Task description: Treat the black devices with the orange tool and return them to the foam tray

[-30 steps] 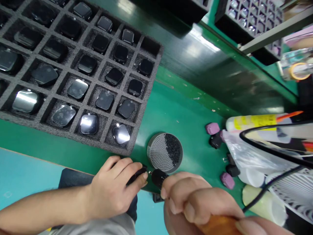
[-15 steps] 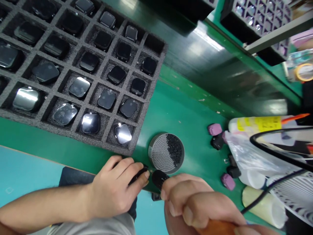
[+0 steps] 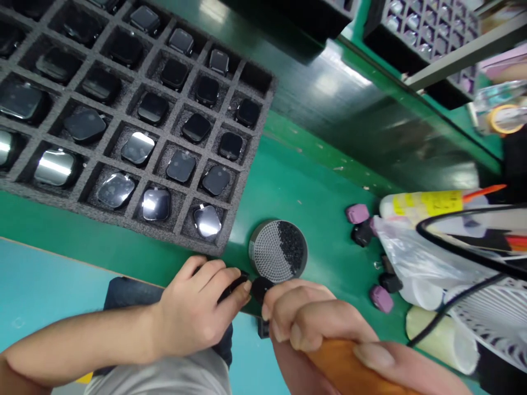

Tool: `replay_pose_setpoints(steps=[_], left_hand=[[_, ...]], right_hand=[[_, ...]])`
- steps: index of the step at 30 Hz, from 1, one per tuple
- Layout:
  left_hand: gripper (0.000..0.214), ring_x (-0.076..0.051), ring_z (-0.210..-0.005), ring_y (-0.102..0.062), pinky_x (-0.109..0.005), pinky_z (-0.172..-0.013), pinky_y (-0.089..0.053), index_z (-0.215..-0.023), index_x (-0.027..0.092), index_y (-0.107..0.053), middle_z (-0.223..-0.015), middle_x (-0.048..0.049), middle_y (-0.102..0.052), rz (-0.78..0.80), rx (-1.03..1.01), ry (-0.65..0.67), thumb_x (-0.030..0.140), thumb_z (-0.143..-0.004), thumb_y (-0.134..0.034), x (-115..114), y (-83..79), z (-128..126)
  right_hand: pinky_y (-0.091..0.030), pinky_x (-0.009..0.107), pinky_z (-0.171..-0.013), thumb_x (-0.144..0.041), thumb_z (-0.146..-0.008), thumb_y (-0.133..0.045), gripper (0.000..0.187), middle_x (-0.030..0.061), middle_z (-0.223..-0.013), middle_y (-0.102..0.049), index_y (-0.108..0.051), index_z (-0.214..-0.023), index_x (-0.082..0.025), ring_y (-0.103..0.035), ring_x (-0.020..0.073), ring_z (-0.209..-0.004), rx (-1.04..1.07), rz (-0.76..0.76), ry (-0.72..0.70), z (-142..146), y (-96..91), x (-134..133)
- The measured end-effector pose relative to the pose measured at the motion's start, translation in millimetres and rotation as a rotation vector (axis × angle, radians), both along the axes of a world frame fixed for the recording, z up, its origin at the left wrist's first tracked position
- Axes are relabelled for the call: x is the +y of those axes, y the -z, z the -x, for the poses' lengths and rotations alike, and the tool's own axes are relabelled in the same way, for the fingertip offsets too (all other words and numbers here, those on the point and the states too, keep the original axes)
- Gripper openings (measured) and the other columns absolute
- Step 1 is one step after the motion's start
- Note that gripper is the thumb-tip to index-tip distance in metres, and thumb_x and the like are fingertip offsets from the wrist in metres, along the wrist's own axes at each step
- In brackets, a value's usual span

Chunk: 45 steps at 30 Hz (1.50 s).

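My left hand (image 3: 197,307) is closed around a small black watch case (image 3: 234,287), mostly hidden by the fingers, at the bench's front edge. In my right hand (image 3: 317,318) is a screwdriver with an orange body (image 3: 346,365) and a black nose (image 3: 260,287). The nose points at the watch case, close to my left fingertips; whether its tip touches cannot be made out. Just behind the hands stands a round dish (image 3: 265,252) with a dimpled inside, partly covered by tiny black screws (image 3: 292,247). A grey foam tray (image 3: 164,233) holds many dark watches (image 3: 196,127) in square compartments.
Pink and black watch-sized pieces (image 3: 357,214) lie on the green bench (image 3: 296,181) at right. Beyond them are a bottle with a yellow label (image 3: 428,204), a clear plastic bag (image 3: 411,247), a black cable (image 3: 448,312) and a white basket (image 3: 481,323). More trays (image 3: 424,27) stand at the back.
The screwdriver and my right hand have shifted slightly left, bringing the nose closer to the watch case. My left hand keeps its grip. The whole view has shifted a little.
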<state>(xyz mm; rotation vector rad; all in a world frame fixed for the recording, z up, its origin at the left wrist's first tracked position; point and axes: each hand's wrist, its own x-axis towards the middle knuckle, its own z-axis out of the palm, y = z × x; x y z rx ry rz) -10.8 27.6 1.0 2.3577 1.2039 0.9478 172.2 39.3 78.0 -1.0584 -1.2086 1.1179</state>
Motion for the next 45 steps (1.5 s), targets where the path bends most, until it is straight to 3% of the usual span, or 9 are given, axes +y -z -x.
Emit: replay_pose_setpoints(steps=[6,12,15,18,22,28,35,42,45], left_hand=[[0.040,-0.028,-0.117,-0.065,-0.046,-0.098,-0.043,-0.137,0.015,-0.075,-0.132,-0.0105,-0.078,-0.013,0.082,0.077,0.010,-0.107,-0.049,-3,0.8,7],[0.042,-0.033,-0.134,-0.060,-0.049,-0.104,-0.040,-0.140,0.019,-0.074,-0.149,-0.0116,-0.069,0.037,0.155,0.149,0.011,-0.106,-0.051,-4,2.1,12],[0.041,-0.030,-0.129,-0.062,-0.045,-0.100,-0.042,-0.134,0.026,-0.076,-0.140,-0.0112,-0.071,0.031,0.118,0.078,0.006,-0.105,-0.054,-4,1.9,8],[0.033,-0.030,-0.118,-0.064,-0.045,-0.098,-0.044,-0.134,0.018,-0.074,-0.126,-0.0142,-0.072,0.027,0.082,0.009,0.013,-0.109,-0.054,-4,0.3,4],[0.028,-0.032,-0.112,-0.064,-0.047,-0.096,-0.045,-0.125,0.012,-0.074,-0.123,-0.0162,-0.073,0.015,0.100,-0.017,0.034,-0.111,-0.063,-4,-2.2,0],[0.022,-0.031,-0.112,-0.067,-0.047,-0.097,-0.045,-0.122,0.013,-0.074,-0.122,-0.0143,-0.076,-0.010,0.079,-0.014,0.029,-0.110,-0.068,-3,-1.8,0],[0.022,-0.030,-0.112,-0.068,-0.047,-0.098,-0.045,-0.124,0.013,-0.076,-0.122,-0.0127,-0.079,-0.016,0.051,0.004,0.027,-0.109,-0.067,-2,-2.7,2],[0.025,-0.029,-0.117,-0.067,-0.046,-0.098,-0.044,-0.128,0.020,-0.079,-0.130,-0.0094,-0.078,0.040,0.039,0.068,0.024,-0.109,-0.064,-2,-4.4,6],[0.025,-0.029,-0.117,-0.067,-0.046,-0.098,-0.044,-0.128,0.020,-0.079,-0.128,-0.0105,-0.078,0.057,0.036,0.064,0.024,-0.108,-0.065,-2,-5.1,7]], right_hand=[[-0.054,0.041,-0.058,-0.073,-0.104,-0.051,0.048,-0.0024,-0.084,-0.064,-0.066,-0.126,-0.033,-0.058,0.0175,-0.062,0.071,-0.211,0.236,8,9.1,1],[-0.056,0.043,-0.062,-0.084,-0.103,-0.038,0.062,-0.0009,-0.088,-0.065,-0.066,-0.124,-0.032,-0.063,0.0187,-0.068,0.121,-0.135,0.221,-7,8.7,10],[-0.053,0.042,-0.061,-0.085,-0.101,-0.040,0.063,-0.0011,-0.087,-0.065,-0.066,-0.123,-0.032,-0.061,0.0179,-0.067,0.156,-0.139,0.251,-3,10.9,12],[-0.051,0.041,-0.062,-0.086,-0.100,-0.041,0.064,-0.0015,-0.087,-0.065,-0.066,-0.124,-0.032,-0.060,0.0174,-0.067,0.167,-0.136,0.278,-1,15.6,13],[-0.052,0.041,-0.062,-0.087,-0.101,-0.039,0.065,-0.0015,-0.087,-0.065,-0.066,-0.124,-0.032,-0.060,0.0179,-0.067,0.144,-0.130,0.264,-3,17.1,14],[-0.058,0.044,-0.064,-0.065,-0.101,-0.066,0.039,-0.0002,-0.089,-0.068,-0.070,-0.120,-0.032,-0.065,0.0205,-0.070,0.082,-0.090,0.229,-6,8.5,14],[-0.055,0.042,-0.062,-0.083,-0.103,-0.038,0.062,-0.0014,-0.087,-0.066,-0.065,-0.123,-0.031,-0.062,0.0175,-0.068,0.125,-0.148,0.238,-5,16.5,12],[-0.055,0.039,-0.054,-0.059,-0.106,-0.058,0.033,-0.0048,-0.082,-0.064,-0.062,-0.126,-0.033,-0.061,0.0158,-0.058,0.050,-0.237,0.303,0,12.5,0],[-0.054,0.039,-0.051,-0.056,-0.108,-0.053,0.029,-0.0037,-0.080,-0.066,-0.064,-0.123,-0.033,-0.061,0.0168,-0.056,0.058,-0.242,0.239,3,15.3,1]])
